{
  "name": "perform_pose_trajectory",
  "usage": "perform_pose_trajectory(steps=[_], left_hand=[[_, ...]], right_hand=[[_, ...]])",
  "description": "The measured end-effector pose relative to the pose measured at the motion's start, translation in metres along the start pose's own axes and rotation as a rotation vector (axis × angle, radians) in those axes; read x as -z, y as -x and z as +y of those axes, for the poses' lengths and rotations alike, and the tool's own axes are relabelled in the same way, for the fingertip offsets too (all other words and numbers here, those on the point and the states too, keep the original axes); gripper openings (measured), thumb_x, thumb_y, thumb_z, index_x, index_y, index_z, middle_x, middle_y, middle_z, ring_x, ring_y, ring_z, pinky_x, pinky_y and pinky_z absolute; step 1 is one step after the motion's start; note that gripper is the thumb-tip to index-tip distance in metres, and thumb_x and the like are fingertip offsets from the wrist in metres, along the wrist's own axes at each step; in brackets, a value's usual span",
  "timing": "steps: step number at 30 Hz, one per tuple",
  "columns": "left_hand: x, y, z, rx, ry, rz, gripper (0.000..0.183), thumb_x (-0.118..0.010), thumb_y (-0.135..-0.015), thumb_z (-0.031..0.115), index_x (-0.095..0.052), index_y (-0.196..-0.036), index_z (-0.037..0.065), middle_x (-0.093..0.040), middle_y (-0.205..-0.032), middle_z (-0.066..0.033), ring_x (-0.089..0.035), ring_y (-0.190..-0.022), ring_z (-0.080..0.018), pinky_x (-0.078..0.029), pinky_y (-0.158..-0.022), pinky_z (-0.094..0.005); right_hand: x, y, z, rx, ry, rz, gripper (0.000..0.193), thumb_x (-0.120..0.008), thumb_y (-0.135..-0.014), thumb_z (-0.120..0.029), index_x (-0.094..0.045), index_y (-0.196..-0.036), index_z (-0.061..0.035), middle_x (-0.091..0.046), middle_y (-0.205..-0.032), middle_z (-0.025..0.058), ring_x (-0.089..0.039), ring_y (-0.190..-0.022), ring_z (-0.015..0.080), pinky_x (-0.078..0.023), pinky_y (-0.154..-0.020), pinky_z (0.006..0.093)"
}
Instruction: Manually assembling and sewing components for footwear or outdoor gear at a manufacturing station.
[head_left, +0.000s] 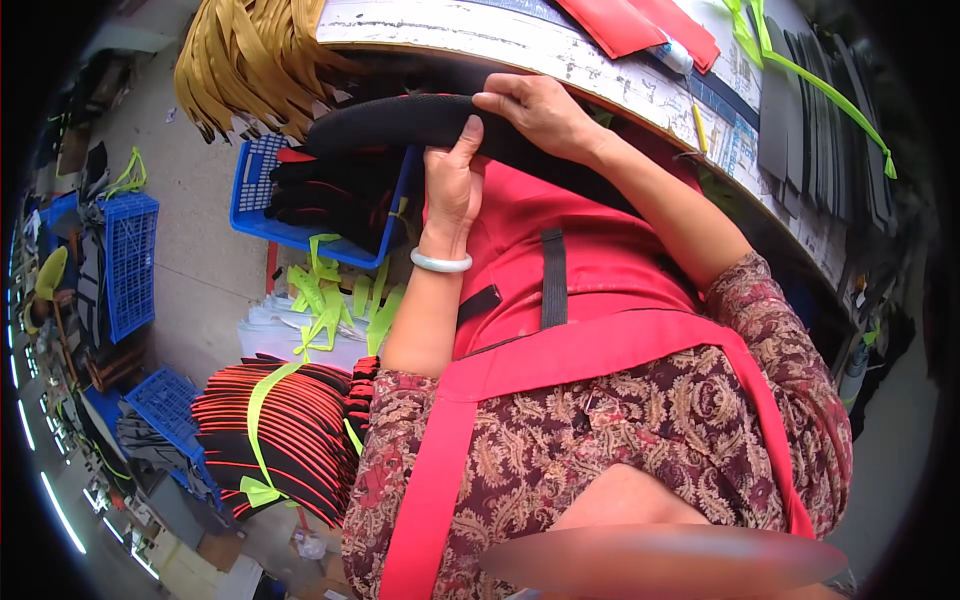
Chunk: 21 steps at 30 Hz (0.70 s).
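A long, curved black fabric piece (395, 122) with a ribbed face stretches across in front of my red apron (600, 235). My left hand (457, 180) grips its lower edge, thumb up on the near face and fingers hidden behind. Beside it, my right hand (545, 115) pinches the upper edge between thumb and curled fingers. The piece's right end runs down behind my right wrist. A thin red line shows along part of its top edge.
A worktable (480, 45) holds red fabric (630, 25), a yellow pencil (699, 128) and stacked dark strips (815, 130). Golden straps (265, 60) hang at its left. Below stand a blue crate (300, 235) of black pieces and a tied red-black bundle (275, 435).
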<state>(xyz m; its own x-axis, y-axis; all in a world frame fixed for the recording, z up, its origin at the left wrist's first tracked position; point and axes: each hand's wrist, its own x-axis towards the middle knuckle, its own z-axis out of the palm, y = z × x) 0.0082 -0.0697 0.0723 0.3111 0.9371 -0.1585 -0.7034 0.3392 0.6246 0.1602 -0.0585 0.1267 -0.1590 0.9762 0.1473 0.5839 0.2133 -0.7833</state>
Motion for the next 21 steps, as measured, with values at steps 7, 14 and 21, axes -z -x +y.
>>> perform_pose_trajectory(steps=[7, 14, 21], left_hand=[[-0.007, 0.009, -0.007, 0.04, -0.055, -0.111, 0.034, -0.059, -0.092, 0.006, -0.053, -0.125, 0.006, -0.058, -0.119, -0.0046, -0.055, -0.111, -0.018, -0.045, -0.097, -0.0323], [0.007, -0.003, 0.013, -0.031, -0.058, 0.029, 0.032, -0.058, -0.094, 0.019, -0.055, -0.12, 0.001, -0.059, -0.117, -0.0075, -0.057, -0.108, -0.0192, -0.046, -0.096, -0.0321], [-0.02, -0.017, 0.033, -0.123, 0.025, 0.092, 0.03, -0.056, -0.097, 0.027, -0.061, -0.109, 0.001, -0.064, -0.102, -0.0068, -0.059, -0.093, -0.0155, -0.046, -0.089, -0.0299]], right_hand=[[-0.002, 0.001, -0.003, 0.12, -0.061, 0.007, 0.033, -0.057, -0.094, -0.032, -0.059, -0.083, -0.0011, -0.045, -0.061, 0.0123, -0.043, -0.057, 0.0225, -0.041, -0.059, 0.0351], [0.008, 0.005, -0.007, -0.036, 0.037, -0.111, 0.03, -0.056, -0.094, -0.031, -0.059, -0.086, -0.002, -0.057, -0.07, 0.0178, -0.058, -0.067, 0.0337, -0.046, -0.063, 0.0391], [0.018, -0.01, -0.002, 0.004, 0.054, -0.013, 0.032, -0.057, -0.093, -0.034, -0.066, -0.089, -0.0034, -0.059, -0.07, 0.0185, -0.059, -0.064, 0.0314, -0.046, -0.061, 0.0388]])
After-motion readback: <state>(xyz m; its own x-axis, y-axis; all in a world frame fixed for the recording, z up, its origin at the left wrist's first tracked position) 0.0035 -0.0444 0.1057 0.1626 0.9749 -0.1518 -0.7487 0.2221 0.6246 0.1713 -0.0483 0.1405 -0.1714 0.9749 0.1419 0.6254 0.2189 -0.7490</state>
